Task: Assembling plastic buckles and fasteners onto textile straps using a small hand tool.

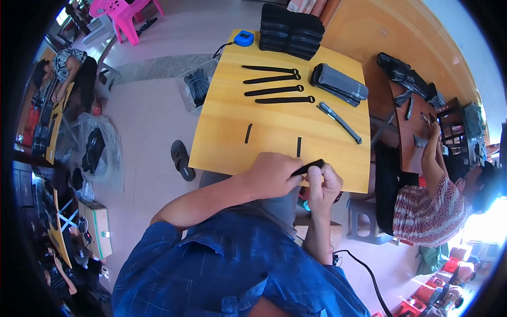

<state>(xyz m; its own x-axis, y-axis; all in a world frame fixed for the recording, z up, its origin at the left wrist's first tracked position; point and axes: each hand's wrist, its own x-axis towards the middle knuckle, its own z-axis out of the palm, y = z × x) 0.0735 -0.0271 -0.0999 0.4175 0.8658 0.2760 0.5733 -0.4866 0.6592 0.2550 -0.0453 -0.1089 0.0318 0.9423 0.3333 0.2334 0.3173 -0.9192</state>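
Over the near edge of the yellow table [222,142], both my hands are closed on a short-looking black strap [308,167]. My left hand [275,170] grips its left end, and the thumb of my right hand [323,185] presses on the other end. Much of the strap is hidden by my fingers. Beyond my hands, several black straps with a loop at one end [280,90] lie side by side. Two short black strips [248,133] are on the tabletop. At right lies a slim grey strap-like item [339,122] beside a stack of grey strips [338,84].
A tall black stack [291,31] and a blue tape measure [244,38] occupy the table's far end. A bin of dark strips [197,87] and a sandal [182,160] are on the left. Other people work at tables on both sides; a pink chair [124,16] stands far left.
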